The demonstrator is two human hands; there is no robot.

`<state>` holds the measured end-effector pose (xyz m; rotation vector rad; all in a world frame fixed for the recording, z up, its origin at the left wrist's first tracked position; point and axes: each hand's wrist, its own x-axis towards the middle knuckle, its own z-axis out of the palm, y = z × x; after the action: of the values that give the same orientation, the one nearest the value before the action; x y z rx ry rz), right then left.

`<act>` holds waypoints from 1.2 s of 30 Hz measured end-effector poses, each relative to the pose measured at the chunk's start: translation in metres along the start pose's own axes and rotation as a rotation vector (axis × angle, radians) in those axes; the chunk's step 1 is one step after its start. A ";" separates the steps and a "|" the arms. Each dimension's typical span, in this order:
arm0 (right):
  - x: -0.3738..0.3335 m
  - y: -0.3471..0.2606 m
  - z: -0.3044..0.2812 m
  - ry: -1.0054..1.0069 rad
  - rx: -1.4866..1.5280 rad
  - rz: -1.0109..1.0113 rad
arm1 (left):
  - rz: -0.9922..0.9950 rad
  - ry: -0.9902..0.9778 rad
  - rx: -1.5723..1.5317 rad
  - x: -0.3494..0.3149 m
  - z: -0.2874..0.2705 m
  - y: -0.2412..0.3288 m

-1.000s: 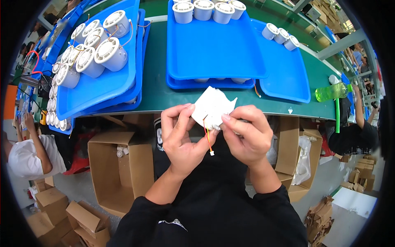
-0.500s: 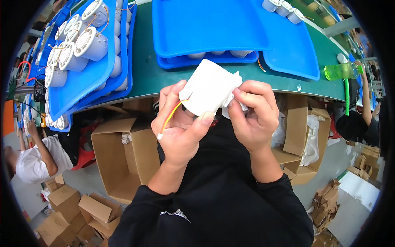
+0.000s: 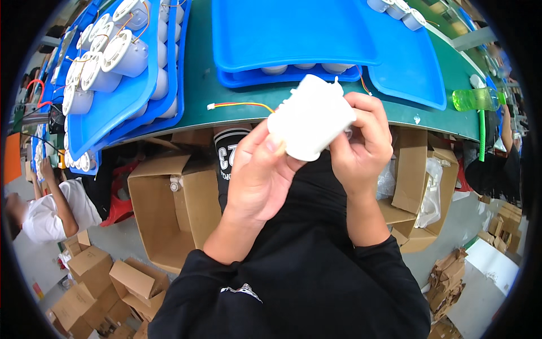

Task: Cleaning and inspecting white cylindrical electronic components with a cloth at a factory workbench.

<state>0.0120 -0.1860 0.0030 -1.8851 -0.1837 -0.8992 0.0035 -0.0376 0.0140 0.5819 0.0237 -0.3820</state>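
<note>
Between my hands, just in front of the green table edge, is a white cylindrical plastic housing (image 3: pixel 313 121), tilted. Thin red and yellow wires (image 3: pixel 243 104) run out of it to the left and end in a small white plug (image 3: pixel 212 106). My left hand (image 3: pixel 259 175) grips the housing's lower left side, thumb across the front. On the other side, the bent fingers of my right hand (image 3: pixel 364 144) hold its right end, where a bit of clear material shows near the fingertips. Small tabs stick out at the upper rim. The housing's back is hidden.
Stacked blue trays (image 3: pixel 141 93) at left carry several similar white units (image 3: pixel 127 53) with wires. More blue trays (image 3: pixel 293 34) lie ahead and at right. A green bottle (image 3: pixel 471 99) lies at the table's right. Open cardboard boxes (image 3: pixel 164 214) stand below; a person (image 3: pixel 56 209) sits at left.
The housing has been turned in my hands and moved slightly right. Its wires, which hung over my left palm, now stretch out leftward above the table edge.
</note>
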 end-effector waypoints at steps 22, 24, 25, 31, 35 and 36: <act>0.001 0.015 -0.005 0.017 0.150 0.066 | -0.183 0.019 -0.373 0.017 -0.005 -0.011; 0.003 0.014 -0.010 0.024 0.108 0.046 | -0.189 0.008 -0.422 0.018 -0.008 -0.013; 0.004 0.011 -0.011 0.026 0.107 0.047 | -0.183 0.018 -0.421 0.018 -0.009 -0.013; 0.020 -0.006 -0.020 -0.050 -0.029 -0.300 | -0.155 0.065 -0.326 0.016 0.001 -0.010; 0.033 0.002 -0.009 -0.129 0.083 -0.271 | -0.146 0.087 -0.210 0.015 0.011 -0.007; 0.034 0.004 -0.009 -0.137 0.098 -0.268 | -0.150 0.086 -0.210 0.015 0.009 -0.008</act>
<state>0.0340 -0.2040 0.0243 -1.8581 -0.5651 -0.9209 0.0142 -0.0538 0.0150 0.3897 0.1893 -0.4934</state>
